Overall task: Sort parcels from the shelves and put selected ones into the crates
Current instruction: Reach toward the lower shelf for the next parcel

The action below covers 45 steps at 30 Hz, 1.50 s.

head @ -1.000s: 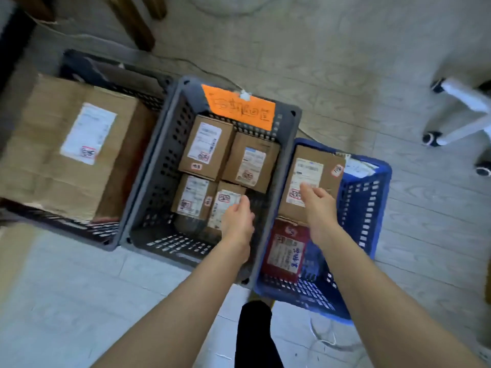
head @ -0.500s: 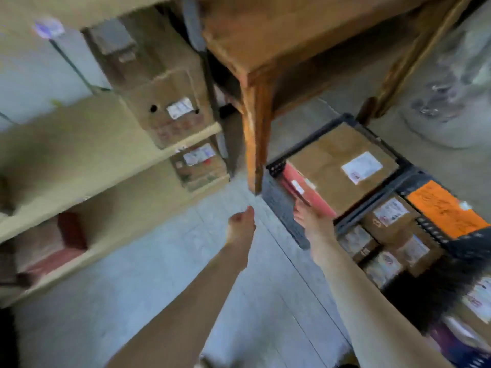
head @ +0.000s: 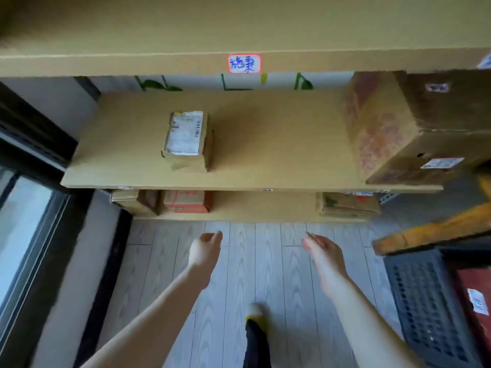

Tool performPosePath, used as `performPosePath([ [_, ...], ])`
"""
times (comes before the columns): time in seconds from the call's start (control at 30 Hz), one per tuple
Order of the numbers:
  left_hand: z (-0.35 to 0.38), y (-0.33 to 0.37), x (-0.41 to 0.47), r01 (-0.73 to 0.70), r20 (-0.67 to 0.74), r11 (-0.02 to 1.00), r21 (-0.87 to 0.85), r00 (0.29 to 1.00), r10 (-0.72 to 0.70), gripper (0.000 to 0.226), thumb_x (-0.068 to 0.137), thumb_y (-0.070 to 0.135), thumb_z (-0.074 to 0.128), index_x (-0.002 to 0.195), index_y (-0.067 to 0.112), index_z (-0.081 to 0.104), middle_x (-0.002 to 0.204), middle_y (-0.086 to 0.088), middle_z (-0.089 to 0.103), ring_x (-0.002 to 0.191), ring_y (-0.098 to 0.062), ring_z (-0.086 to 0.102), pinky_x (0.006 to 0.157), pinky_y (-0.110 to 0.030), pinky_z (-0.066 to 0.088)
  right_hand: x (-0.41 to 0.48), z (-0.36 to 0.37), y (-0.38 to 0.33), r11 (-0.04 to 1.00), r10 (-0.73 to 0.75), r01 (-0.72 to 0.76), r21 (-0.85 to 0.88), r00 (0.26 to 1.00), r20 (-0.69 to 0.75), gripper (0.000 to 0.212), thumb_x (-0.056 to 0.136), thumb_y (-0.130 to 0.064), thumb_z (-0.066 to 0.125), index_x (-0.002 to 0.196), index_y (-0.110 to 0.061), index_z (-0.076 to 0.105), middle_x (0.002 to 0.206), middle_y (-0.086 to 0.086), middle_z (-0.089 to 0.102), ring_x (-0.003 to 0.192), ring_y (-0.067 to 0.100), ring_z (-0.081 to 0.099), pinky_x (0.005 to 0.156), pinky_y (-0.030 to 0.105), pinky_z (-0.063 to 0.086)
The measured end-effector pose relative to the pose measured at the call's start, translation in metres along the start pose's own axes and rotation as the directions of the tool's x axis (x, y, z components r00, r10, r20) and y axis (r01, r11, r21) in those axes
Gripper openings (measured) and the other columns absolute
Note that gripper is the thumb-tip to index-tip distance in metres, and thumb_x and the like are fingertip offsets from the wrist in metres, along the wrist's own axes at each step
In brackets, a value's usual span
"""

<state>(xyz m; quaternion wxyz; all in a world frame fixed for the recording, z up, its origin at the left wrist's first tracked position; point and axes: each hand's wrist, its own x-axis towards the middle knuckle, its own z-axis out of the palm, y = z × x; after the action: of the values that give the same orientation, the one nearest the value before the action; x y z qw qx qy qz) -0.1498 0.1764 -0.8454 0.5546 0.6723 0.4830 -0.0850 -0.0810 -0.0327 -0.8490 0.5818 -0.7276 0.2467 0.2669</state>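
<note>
Nothing is held: the left hand and right hand are loosely curled. The parcel ahead could be fumbled if snatched one-handed.

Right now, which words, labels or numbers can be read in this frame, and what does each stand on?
"施秉" (second character uncertain): blue handwriting on the red-bordered sticker, on the upper shelf edge.
Shipping label on the small parcel: too blurred to read.
Label on the large box: too blurred.
Label on the red parcel in the dark crate: too blurred.
Red print on the lower-shelf box: unreadable.
</note>
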Motion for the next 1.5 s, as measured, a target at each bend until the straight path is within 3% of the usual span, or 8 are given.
performPosePath([
  [0.37,-0.062,-0.074,0.192,0.002,-0.21,0.995,-0.098,0.977,-0.023,0.018,0.091,0.021,0.049,0.081,0.008,0.056,0.071,-0.007,0.05,0.062,-0.019,0.042,0.057,-0.025,0.03,0.127,0.215,0.041,0.977,-0.039,0.08,-0.195,0.978,0.206,0.023,0.087,-0.021,0.059,0.093,0.001,0.061,0.096,0.024,0.062,0.076,0.021,0.055,0.059,0.024,0.036],
  [0.53,-0.068,-0.114,0.295,-0.042,-0.312,0.998,-0.044,0.95,0.026,0.049,0.091,0.033,0.053,0.129,0.002,0.047,0.126,-0.016,0.056,0.115,-0.031,0.053,0.086,-0.03,0.04,0.202,0.308,0.071,0.948,-0.179,0.225,-0.226,0.962,0.207,0.037,0.085,-0.032,0.063,0.113,-0.009,0.059,0.106,0.004,0.059,0.101,0.02,0.055,0.076,0.023,0.039],
  [0.73,-0.075,-0.144,0.4,-0.24,-0.467,0.969,-0.055,0.864,0.188,0.065,0.09,0.052,0.044,0.124,-0.003,0.046,0.123,-0.019,0.056,0.114,-0.033,0.052,0.091,-0.033,0.039,0.27,0.391,0.08,0.892,-0.347,0.409,-0.194,0.893,0.287,0.062,0.087,-0.04,0.057,0.137,-0.01,0.035,0.137,0.006,0.044,0.116,0.015,0.045,0.085,0.019,0.029],
  [0.97,-0.07,-0.174,0.441,-0.455,-0.365,0.783,-0.425,0.877,0.312,0.041,0.092,0.058,0.03,0.086,0.032,0.06,0.087,0.013,0.059,0.085,-0.008,0.053,0.08,-0.028,0.036,0.303,0.401,0.107,0.806,-0.545,0.576,-0.137,0.812,0.21,0.042,0.095,-0.039,0.04,0.13,-0.015,0.043,0.13,0.004,0.051,0.098,0.016,0.048,0.082,0.025,0.032],
  [1.1,-0.071,-0.178,0.432,-0.441,-0.329,0.755,-0.484,0.892,0.31,0.019,0.09,0.032,0.055,0.077,0.019,0.056,0.077,0.002,0.059,0.075,-0.013,0.055,0.074,-0.025,0.046,0.302,0.374,0.13,0.817,-0.564,0.576,-0.037,0.811,0.155,0.045,0.097,-0.036,0.036,0.141,-0.031,0.03,0.148,-0.003,0.033,0.131,0.02,0.038,0.107,0.043,0.034],
  [1.2,-0.069,-0.174,0.412,-0.324,-0.132,0.763,-0.56,0.943,0.304,0.025,0.084,0.036,0.064,0.079,0.012,0.058,0.065,0.001,0.054,0.057,-0.009,0.046,0.053,-0.015,0.043,0.303,0.347,0.137,0.886,-0.463,0.448,0.116,0.861,0.21,0.04,0.099,-0.025,0.037,0.136,-0.037,0.037,0.139,-0.006,0.043,0.124,0.023,0.048,0.103,0.051,0.04],
  [1.33,-0.053,-0.162,0.388,-0.354,-0.012,0.775,-0.523,0.913,0.409,0.042,0.08,0.042,0.065,0.106,0.01,0.058,0.091,-0.003,0.065,0.085,-0.016,0.062,0.072,-0.026,0.047,0.302,0.324,0.131,0.896,-0.403,0.43,-0.112,0.892,0.202,0.037,0.095,-0.03,0.045,0.13,-0.017,0.049,0.13,0.007,0.056,0.115,0.025,0.054,0.103,0.044,0.04],
  [1.5,-0.026,-0.149,0.37,-0.36,0.093,0.801,-0.479,0.886,0.454,0.033,0.092,0.042,0.048,0.11,0.015,0.052,0.107,-0.005,0.063,0.109,-0.024,0.059,0.09,-0.037,0.045,0.281,0.31,0.107,0.908,-0.414,0.414,0.072,0.852,0.32,0.071,0.067,-0.08,0.045,0.113,-0.029,0.063,0.116,-0.001,0.067,0.115,0.02,0.056,0.107,0.049,0.031],
])
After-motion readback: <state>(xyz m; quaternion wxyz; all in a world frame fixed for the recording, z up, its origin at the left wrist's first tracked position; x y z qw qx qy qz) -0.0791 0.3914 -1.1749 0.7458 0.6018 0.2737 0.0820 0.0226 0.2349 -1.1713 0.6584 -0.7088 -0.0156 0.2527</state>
